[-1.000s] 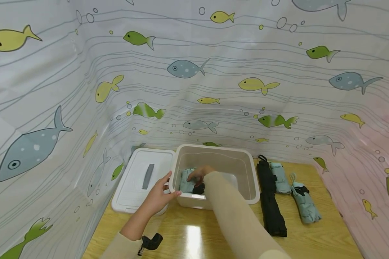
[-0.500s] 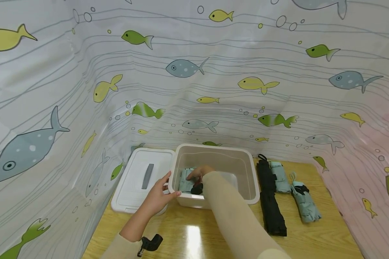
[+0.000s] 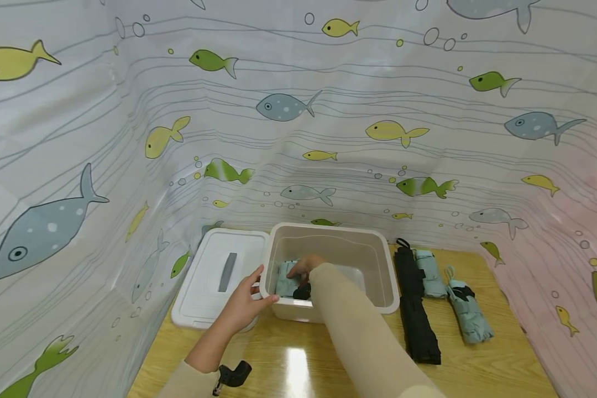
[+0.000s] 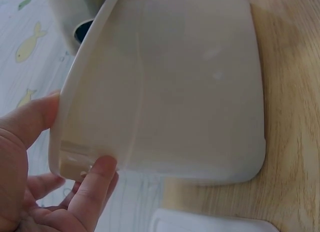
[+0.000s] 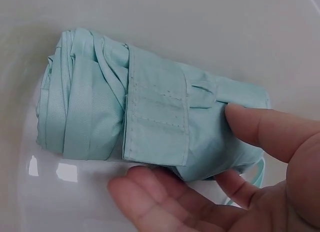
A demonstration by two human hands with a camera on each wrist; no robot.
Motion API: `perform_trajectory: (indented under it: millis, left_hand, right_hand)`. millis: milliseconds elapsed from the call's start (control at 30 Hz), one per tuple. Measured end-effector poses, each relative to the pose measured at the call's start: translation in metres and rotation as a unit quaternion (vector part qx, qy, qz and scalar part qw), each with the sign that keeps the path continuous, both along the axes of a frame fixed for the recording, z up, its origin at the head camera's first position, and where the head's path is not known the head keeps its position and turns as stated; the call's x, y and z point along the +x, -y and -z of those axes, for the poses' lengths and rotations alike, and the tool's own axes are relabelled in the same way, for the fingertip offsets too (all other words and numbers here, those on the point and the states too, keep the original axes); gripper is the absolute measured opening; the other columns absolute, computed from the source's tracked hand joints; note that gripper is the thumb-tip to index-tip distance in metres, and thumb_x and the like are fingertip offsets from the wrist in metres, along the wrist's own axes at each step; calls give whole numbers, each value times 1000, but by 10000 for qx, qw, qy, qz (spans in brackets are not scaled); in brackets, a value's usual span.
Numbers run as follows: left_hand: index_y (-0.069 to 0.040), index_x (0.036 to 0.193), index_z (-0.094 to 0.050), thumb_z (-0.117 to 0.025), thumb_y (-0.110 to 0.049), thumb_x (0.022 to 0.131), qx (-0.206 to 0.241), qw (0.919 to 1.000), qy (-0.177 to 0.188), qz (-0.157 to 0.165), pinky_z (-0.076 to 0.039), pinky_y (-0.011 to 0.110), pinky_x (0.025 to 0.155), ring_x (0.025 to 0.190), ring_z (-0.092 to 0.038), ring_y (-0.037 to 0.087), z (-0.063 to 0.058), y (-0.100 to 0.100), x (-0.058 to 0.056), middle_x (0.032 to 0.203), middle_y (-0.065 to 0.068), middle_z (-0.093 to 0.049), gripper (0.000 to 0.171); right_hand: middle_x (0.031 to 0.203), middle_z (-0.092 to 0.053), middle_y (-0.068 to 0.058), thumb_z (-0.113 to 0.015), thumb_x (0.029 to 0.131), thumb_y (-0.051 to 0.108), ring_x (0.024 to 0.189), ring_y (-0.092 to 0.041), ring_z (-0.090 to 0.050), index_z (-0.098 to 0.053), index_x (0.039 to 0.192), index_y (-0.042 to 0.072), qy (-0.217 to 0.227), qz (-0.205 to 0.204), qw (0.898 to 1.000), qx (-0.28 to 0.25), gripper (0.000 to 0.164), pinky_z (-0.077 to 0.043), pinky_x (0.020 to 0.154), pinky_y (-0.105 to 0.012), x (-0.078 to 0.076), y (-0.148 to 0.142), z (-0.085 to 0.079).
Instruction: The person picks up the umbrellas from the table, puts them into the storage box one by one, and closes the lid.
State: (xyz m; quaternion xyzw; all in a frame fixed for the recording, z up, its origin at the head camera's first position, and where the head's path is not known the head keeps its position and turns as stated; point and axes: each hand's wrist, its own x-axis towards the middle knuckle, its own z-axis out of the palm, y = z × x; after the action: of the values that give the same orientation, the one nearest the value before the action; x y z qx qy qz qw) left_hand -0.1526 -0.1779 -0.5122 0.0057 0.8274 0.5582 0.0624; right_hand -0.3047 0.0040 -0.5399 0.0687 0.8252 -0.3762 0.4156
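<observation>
A mint-green folded umbrella (image 3: 286,281) lies in the left end of a beige plastic storage bin (image 3: 298,311). My right hand (image 3: 307,265) reaches into the bin and holds this umbrella. Seen from the right wrist, the thumb presses the top of the umbrella (image 5: 155,107) while the other fingers curl at its lower side; its strap is wrapped round the folds. At the bin's near left corner, my left hand (image 3: 246,302) grips the rim. The left wrist view shows the thumb on the rim and the fingers against the outer wall of the bin (image 4: 190,92).
The white lid (image 3: 199,282) with a grey handle lies left of the bin. To the right, a long black umbrella (image 3: 418,315) and two mint-green umbrellas, one behind (image 3: 430,275) and one in front (image 3: 470,315), lie on the wooden table (image 3: 268,359). A fish-patterned curtain (image 3: 348,105) surrounds it.
</observation>
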Motion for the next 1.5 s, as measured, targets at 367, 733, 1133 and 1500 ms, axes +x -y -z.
perform_trajectory:
  millis: [367, 733, 1133, 1500]
  left_hand:
    - [-9, 159, -28, -80, -23, 88, -235, 9997, -49, 21, -56, 44, 86, 124, -53, 44, -1, -2, -5, 142, 21, -46, 89]
    - [-10, 159, -26, -81, -28, 87, -210, 9998, 10, -11, -56, 43, 87, 125, -53, 42, -2, -3, -4, 144, 20, -45, 92]
    - [-12, 160, -25, -80, -38, 86, -198, 9998, 80, 0, -55, 46, 89, 128, -51, 44, 1, 0, 0, 145, 22, -42, 96]
    - [-11, 160, -26, -80, -30, 87, -136, 9998, 111, -30, -55, 46, 91, 128, -51, 43, 1, -1, 1, 145, 21, -43, 92]
  right_hand:
    - [134, -61, -18, -74, 90, 32, 97, -28, -72, -53, 137, -4, -64, 66, 10000, -29, 63, -48, 100, -51, -5, -18, -7]
    - [134, -55, -32, -59, 100, 34, 106, -35, -64, -47, 140, -8, 313, -309, 9970, -642, 60, -52, 94, -40, -10, -29, -49]
    - [113, -65, -18, -60, 99, 42, 105, -37, -66, -58, 131, 5, -249, -984, 9908, -898, 49, -57, 81, -42, -2, -36, -107]
    - [115, -62, -17, -60, 100, 45, 98, -31, -66, -57, 126, 7, -996, -1352, 9782, -1220, 46, -57, 83, -46, 31, -61, -148]
